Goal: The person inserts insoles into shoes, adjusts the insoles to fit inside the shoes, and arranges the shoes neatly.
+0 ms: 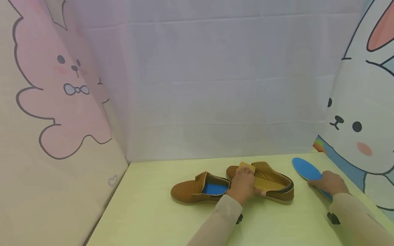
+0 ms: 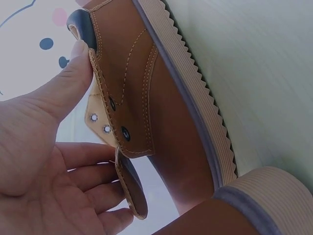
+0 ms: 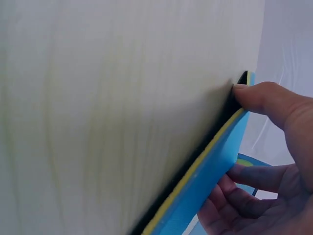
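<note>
My left hand (image 1: 243,186) holds a brown shoe (image 1: 281,196) by its opening. In the left wrist view, the thumb (image 2: 73,73) lies along the shoe's collar, while the curled fingers hold the tongue (image 2: 134,200) pulled back. A tan lining shows inside that shoe in the head view. At the right, my right hand (image 1: 330,184) pinches a blue insole (image 1: 306,168) by its edge. The right wrist view shows the insole's yellow middle layer and dark underside, with the thumb on the dark side and fingers against the blue face (image 3: 210,161).
A second brown shoe (image 1: 186,192) lies just left of the held one, toe pointing left, with a blue insole (image 1: 212,189) inside. Both stand on a pale yellow table (image 1: 144,205). A white curtain (image 1: 215,85) hangs behind, and rabbit-printed panels (image 1: 369,143) flank the sides.
</note>
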The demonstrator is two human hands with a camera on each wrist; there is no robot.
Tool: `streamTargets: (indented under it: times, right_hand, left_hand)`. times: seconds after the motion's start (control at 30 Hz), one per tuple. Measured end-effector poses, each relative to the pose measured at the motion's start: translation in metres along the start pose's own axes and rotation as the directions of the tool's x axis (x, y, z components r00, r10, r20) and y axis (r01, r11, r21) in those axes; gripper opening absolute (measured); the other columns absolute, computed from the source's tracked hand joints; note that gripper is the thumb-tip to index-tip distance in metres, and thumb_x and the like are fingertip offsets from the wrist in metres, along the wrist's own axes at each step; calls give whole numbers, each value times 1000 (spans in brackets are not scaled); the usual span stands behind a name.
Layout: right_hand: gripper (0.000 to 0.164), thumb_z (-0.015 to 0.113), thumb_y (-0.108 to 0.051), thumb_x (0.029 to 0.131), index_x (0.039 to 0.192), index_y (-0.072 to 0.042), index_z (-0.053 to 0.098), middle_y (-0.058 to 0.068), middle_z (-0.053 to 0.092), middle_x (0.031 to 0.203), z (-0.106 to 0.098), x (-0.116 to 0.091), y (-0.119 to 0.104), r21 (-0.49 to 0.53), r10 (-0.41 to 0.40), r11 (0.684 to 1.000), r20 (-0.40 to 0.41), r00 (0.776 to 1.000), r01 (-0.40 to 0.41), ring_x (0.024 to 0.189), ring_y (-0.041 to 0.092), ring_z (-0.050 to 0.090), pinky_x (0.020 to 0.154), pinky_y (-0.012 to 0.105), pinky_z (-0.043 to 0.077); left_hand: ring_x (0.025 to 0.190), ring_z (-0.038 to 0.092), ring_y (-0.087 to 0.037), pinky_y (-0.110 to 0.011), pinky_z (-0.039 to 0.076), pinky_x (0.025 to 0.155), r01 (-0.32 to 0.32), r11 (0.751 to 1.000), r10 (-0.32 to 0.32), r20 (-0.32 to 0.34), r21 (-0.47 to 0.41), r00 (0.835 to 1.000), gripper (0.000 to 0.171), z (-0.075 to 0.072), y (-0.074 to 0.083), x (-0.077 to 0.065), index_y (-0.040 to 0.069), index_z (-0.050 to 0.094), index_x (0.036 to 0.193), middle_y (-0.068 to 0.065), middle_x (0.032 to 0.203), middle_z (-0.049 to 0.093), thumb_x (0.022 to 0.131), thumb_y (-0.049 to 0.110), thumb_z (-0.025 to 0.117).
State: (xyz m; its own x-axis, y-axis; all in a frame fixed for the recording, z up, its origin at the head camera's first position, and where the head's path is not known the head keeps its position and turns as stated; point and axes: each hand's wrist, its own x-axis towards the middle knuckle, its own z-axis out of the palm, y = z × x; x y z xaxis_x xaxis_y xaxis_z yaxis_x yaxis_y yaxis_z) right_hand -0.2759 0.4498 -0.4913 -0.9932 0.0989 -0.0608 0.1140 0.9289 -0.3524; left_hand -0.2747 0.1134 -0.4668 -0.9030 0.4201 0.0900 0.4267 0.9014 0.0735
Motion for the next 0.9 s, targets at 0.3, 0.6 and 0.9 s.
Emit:
streamTargets:
  times: [0.3, 0.6, 0.9]
  right_hand:
    - [79, 68, -51, 74, 103, 20, 52, 38, 54, 101, -1, 8, -7, -16, -46, 999, -62, 997, 45, 87, 53, 52, 72, 56, 46]
    - [68, 69, -40, 77, 110, 18, 53, 36, 54, 109, -5, 12, -10, -25, -141, 990, -234, 962, 139, 96, 53, 49, 78, 58, 43]
    - [70, 63, -50, 82, 118, 9, 55, 31, 54, 115, -25, 3, -36, -69, -190, 981, -236, 953, 179, 99, 55, 47, 79, 62, 41]
  left_hand:
    - [131, 31, -12, -28, 21, 108, 17, 1000, -18, 18, 12, 1000, 90, 0, -2, 0, 16, 46, 135, 4, 140, 40, 68, 73, 59]
    - [131, 31, -12, -29, 20, 108, 17, 1000, -17, 29, 2, 999, 93, -2, 0, 2, 16, 43, 138, 3, 140, 40, 67, 73, 59]
    - [130, 32, -12, -29, 20, 108, 15, 1000, -15, 24, -1, 1000, 91, -2, -1, 0, 15, 45, 137, 3, 139, 41, 68, 72, 59]
